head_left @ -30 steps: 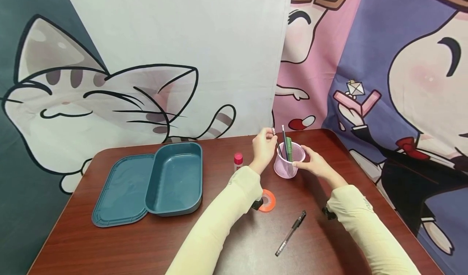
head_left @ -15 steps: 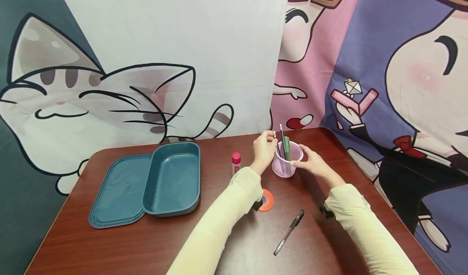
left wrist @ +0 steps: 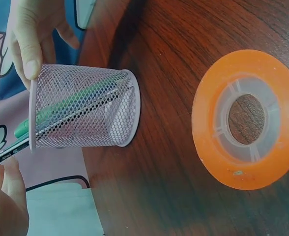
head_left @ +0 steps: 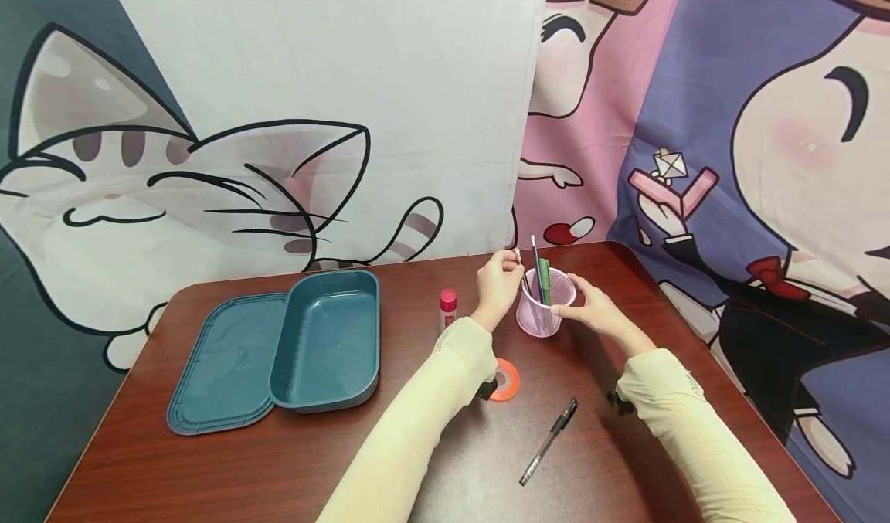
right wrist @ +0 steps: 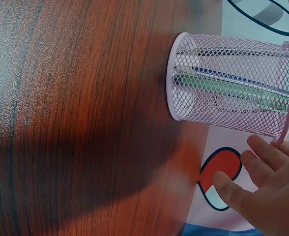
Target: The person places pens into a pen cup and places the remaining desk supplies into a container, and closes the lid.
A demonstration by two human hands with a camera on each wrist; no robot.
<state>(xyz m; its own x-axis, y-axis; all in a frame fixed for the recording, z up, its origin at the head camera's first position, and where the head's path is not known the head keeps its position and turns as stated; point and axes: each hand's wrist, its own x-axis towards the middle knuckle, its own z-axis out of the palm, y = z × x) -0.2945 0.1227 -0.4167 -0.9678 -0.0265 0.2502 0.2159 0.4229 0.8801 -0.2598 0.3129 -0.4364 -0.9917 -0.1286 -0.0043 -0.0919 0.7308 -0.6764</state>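
Note:
A pink mesh pen holder (head_left: 535, 321) stands upright near the back right of the table. My left hand (head_left: 497, 285) pinches a dark pencil (left wrist: 12, 151) near its eraser end, above the rim; its lower length lies inside the mesh. My right hand (head_left: 598, 310) grips the holder's rim from the right, thumb at the near side and fingers around the far side. Also standing in the holder are a green pen-like item (head_left: 545, 280) and a dark blue pencil (head_left: 537, 264) with a pale eraser end.
An orange tape roll (head_left: 508, 380) lies by my left wrist, with a black pen (head_left: 549, 442) nearer the front. A red-capped glue stick (head_left: 448, 304) stands behind my left forearm. At left, a teal box (head_left: 327, 345) overlaps its flat lid (head_left: 225, 365). A printed cloth (head_left: 431, 83) hangs behind.
The pencil in my left hand has sunk slightly into the holder and leans a little more to the left. My right hand keeps its grip on the rim. The head view has shifted slightly.

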